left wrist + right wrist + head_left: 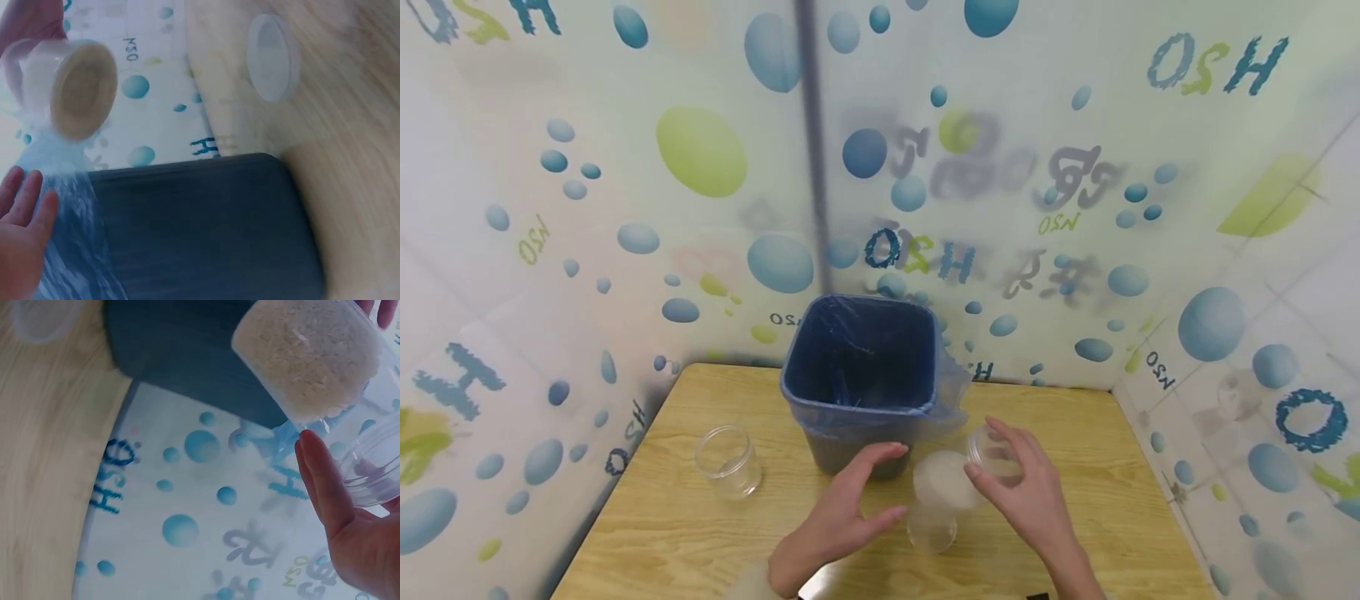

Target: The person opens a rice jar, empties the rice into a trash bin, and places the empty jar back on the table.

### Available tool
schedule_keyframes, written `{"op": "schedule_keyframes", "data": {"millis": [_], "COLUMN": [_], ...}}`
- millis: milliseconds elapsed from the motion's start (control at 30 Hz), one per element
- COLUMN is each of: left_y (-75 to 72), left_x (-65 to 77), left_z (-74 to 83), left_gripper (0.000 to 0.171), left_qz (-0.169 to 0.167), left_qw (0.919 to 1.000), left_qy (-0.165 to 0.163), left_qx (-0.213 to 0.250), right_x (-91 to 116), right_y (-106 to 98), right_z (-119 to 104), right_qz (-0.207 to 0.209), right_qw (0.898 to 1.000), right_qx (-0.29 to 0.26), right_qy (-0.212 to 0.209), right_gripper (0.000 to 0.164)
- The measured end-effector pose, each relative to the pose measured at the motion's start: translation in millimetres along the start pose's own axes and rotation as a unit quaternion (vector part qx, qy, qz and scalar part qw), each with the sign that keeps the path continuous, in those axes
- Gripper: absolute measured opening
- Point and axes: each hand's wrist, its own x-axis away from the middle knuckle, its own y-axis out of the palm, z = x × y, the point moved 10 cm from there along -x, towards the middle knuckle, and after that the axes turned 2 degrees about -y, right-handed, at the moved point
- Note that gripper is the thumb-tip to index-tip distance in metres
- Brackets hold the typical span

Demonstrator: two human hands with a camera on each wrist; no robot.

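Rice jar (306, 359) is between the two hands, just off the bin's front right side, tilted and apparently off the worktop (1105, 475). Pale grains inside look like rice. Left hand (848, 508): fingers and thumb spread wide, holding nothing, palm side toward the rice jar; the gap probably suits a jar's width. Right hand (1036, 492): thumb and fingers pinch a clear jar (997, 457) at its sides, likely so the rim stays free. Fingertips also come up to the rice jar's edge in the right wrist view.

Bin (842, 446) stands at the back of the worktop, likely there to leave the front for the hands. Blue bag (952, 387) folds over its rim, bunched out at the right, probably to keep the liner up. Second jar (741, 475) sits alone left of the bin, likely parked out of the way. Lid (287, 62), or something shallow like one, lies on the worktop right of the bin.

Hard to make out: what supports the rice jar; cannot tell if the right hand touches it. Motion blur smears it in the head view. Bin's bottom too dark to read. Clear jar cut off in the right wrist view, contents unclear.
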Motion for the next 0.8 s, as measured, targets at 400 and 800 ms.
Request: {"op": "schedule_keyframes", "data": {"millis": [400, 800], "left_y": [10.6, 6.5], "left_x": [-16.9, -22.0], "left_z": [11.4, 21.6], "left_gripper": [0.085, 0.099], "left_qz": [0.001, 0.021], "left_qw": [0.9980, 0.9925], "left_qy": [0.022, 0.025], "left_qx": [-0.060, -0.118], "right_x": [-2, -2], "right_y": [11, 13], "right_z": [-33, -54], "right_qz": [0.001, 0.030], "right_qw": [0.998, 0.996], "right_qx": [-0.063, -0.045], "right_qy": [-0.026, -0.063], "right_gripper": [0.060, 0.062]}}
